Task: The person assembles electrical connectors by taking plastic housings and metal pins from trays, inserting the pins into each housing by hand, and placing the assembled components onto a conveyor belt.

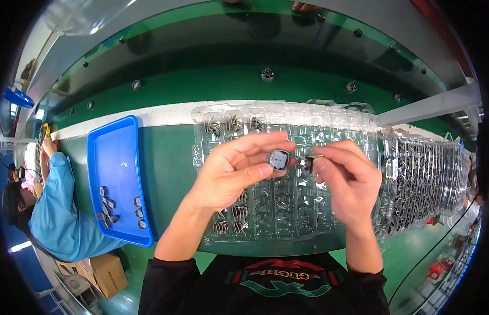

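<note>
A: How about the left hand [239, 167]?
B: Raised above the bench [171, 139], on a forearm slanting up from the lower edge. Palm turned rightward, with the fingers stretched sideways above the thumb. Closed around a grey casing [277, 159], with the thumb tip at its lower left and the marked face toward the camera.

A: And the right hand [347, 178]?
B: Higher than its nearly upright forearm, bent inward, with the fingers aimed left. Narrow pinch of thumb and forefinger on a small dark part [308, 165], with a thin metal pin showing at the fingertips. Just right of the casing, with a slight gap between.

A: Under the hands?
B: A clear moulded tray [198, 155], with leaded parts [234, 124] in some pockets along the back and near left. To the right, more clear trays [423, 178], crowded close together and loaded. To the left, a blue tray [118, 163] with loose grey pieces [100, 216] toward its near end.

A: Beyond?
B: A white strip [168, 115], then a green surface [192, 86] dotted with spaced components [267, 74].

A: And around the room?
B: At far left, a co-worker in a blue smock [55, 210], bent forward; near there, a cardboard box [105, 275] low down.
</note>
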`<action>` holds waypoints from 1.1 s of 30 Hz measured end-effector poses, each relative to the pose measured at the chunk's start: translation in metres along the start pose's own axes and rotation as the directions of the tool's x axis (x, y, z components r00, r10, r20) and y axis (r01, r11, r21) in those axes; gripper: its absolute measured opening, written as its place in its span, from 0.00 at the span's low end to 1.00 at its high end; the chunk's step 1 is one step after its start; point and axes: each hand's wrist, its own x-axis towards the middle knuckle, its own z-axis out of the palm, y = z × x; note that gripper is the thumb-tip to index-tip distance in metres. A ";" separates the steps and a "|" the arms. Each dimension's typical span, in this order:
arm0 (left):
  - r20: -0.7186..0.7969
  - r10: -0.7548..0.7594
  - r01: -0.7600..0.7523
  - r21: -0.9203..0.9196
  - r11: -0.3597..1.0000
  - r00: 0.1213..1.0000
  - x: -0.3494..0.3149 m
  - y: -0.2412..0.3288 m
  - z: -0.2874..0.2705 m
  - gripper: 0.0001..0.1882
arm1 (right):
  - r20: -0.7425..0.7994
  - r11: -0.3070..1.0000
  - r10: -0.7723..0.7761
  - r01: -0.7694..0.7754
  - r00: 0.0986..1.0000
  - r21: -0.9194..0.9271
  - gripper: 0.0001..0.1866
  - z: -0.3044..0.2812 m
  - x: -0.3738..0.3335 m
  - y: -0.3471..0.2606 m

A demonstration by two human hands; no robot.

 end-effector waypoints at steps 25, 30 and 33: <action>-0.242 0.144 -0.061 0.319 0.946 0.960 0.013 0.020 -0.009 0.16 | 0.194 0.961 -0.205 0.235 0.959 -0.149 0.16 0.022 0.021 -0.001; -0.389 0.462 -0.010 0.756 0.654 0.797 0.059 0.058 -0.072 0.11 | 0.479 0.704 -0.195 0.462 0.856 -0.540 0.08 0.008 0.017 0.029; -0.355 0.597 0.203 0.930 0.308 0.720 0.079 0.066 -0.131 0.11 | 0.492 0.555 -0.132 0.475 0.861 -0.683 0.08 0.033 0.010 0.030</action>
